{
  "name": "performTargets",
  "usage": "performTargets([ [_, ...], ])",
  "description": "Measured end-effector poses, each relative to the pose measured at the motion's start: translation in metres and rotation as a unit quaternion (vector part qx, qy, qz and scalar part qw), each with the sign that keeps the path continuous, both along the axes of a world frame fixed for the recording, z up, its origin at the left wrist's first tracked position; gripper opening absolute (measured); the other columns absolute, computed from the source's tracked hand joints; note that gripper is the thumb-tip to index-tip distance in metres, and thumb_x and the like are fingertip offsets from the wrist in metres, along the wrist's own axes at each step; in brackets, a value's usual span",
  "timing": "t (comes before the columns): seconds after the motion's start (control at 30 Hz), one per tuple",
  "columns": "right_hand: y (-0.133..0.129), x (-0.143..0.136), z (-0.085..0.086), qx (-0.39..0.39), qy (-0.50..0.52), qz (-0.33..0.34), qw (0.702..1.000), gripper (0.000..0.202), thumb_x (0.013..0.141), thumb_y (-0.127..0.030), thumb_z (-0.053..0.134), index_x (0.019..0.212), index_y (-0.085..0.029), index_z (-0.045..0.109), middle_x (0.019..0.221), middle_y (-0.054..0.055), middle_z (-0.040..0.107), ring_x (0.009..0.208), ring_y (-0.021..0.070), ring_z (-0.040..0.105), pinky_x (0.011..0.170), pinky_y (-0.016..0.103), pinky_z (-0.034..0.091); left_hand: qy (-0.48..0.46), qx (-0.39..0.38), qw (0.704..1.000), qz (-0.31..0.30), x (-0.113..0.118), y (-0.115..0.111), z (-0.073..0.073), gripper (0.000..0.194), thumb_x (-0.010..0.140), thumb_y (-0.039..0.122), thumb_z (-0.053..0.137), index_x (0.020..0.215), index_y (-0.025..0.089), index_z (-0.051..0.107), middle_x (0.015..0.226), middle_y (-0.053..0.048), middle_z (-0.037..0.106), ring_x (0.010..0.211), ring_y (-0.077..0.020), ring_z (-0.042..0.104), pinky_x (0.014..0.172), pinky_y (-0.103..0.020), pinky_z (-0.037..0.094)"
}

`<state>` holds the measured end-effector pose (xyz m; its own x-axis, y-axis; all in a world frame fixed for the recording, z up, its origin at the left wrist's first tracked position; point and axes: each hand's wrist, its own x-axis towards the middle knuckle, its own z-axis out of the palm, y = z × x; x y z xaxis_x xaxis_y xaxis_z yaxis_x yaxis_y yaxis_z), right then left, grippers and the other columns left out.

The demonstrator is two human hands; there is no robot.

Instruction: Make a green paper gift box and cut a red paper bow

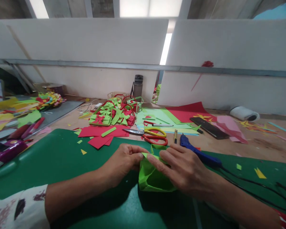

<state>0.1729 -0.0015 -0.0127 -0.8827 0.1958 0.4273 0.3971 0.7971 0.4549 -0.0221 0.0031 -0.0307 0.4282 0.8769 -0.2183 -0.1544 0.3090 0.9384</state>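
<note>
Brown tabletop (pixel 267 140) is pretty busy: green mat (pixel 69 159), tumbler bottle (pixel 138 87), white roll (pixel 244 113). Mat's got yellow paper scraps (pixel 260 173), plus a blue glue gun (pixel 200 153) over its edge.

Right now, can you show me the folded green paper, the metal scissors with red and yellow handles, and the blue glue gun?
Folded green paper (pixel 147 170), head view: its left part.
Metal scissors (pixel 142 132), head view: near the pivot.
Blue glue gun (pixel 202 155), head view: its body.

Passable over green mat (pixel 66 159) leftward of left hand (pixel 124 162); blocked ahead by scissors (pixel 141 132), cutter (pixel 175 136) and blue glue gun (pixel 197 154).
</note>
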Motion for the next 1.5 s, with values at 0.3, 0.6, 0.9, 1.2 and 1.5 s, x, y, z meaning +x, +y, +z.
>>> performTargets([
  [0.3, -0.005, -0.002, 0.004, 0.035, -0.032, -0.01, 0.999, 0.028, 0.086, -0.007, 0.042, 0.104, -0.005, 0.063, 0.063, 0.006, 0.058, 0.055, 0.0194, 0.051, 0.055, 0.037, 0.04, -0.078, -0.043, 0.996, -0.013, -0.001, -0.001, -0.003, 0.022, 0.065, 0.019, 0.071, 0.084, 0.009, 0.066, 0.074, -0.007, 0.066, 0.064, -0.0128, 0.061, 0.066, -0.025, 0.047],
  [0.6, -0.007, -0.003, 0.005, 0.049, -0.057, -0.027, 0.997, 0.025, 0.087, -0.008, 0.043, 0.099, -0.007, 0.065, 0.064, 0.007, 0.06, 0.056, 0.0191, 0.051, 0.057, 0.037, 0.039, -0.035, -0.022, 0.999, 0.006, 0.0, -0.001, -0.003, 0.025, 0.065, 0.026, 0.074, 0.083, 0.011, 0.068, 0.071, -0.004, 0.064, 0.059, -0.0086, 0.056, 0.057, -0.02, 0.041],
  [0.9, -0.008, -0.005, 0.006, -0.056, 0.088, -0.029, 0.994, 0.037, 0.092, -0.039, 0.045, 0.099, -0.008, 0.064, 0.069, 0.008, 0.061, 0.066, 0.0203, 0.054, 0.065, 0.037, 0.043, 0.09, 0.119, 0.986, 0.073, -0.001, 0.0, 0.003, 0.024, 0.071, 0.031, 0.064, 0.081, 0.01, 0.07, 0.064, -0.003, 0.062, 0.057, -0.0121, 0.052, 0.058, -0.024, 0.042],
  [1.2, -0.01, -0.014, 0.008, -0.268, 0.194, -0.164, 0.929, 0.01, 0.082, -0.022, 0.061, 0.086, -0.016, 0.067, 0.08, 0.007, 0.068, 0.081, 0.0219, 0.06, 0.077, 0.037, 0.042, 0.173, 0.254, 0.948, 0.082, -0.001, -0.004, -0.001, 0.024, 0.08, 0.03, 0.055, 0.086, 0.013, 0.071, 0.07, -0.002, 0.064, 0.062, -0.013, 0.051, 0.058, -0.022, 0.041],
  [1.5, -0.006, -0.013, 0.003, -0.283, 0.214, -0.156, 0.922, 0.011, 0.081, -0.019, 0.06, 0.071, -0.018, 0.065, 0.063, 0.0, 0.066, 0.061, 0.0151, 0.056, 0.08, 0.039, 0.035, 0.163, 0.253, 0.952, 0.057, 0.001, -0.005, -0.003, 0.025, 0.082, 0.03, 0.052, 0.088, 0.014, 0.07, 0.064, -0.001, 0.06, 0.058, -0.0115, 0.047, 0.056, -0.022, 0.039],
])
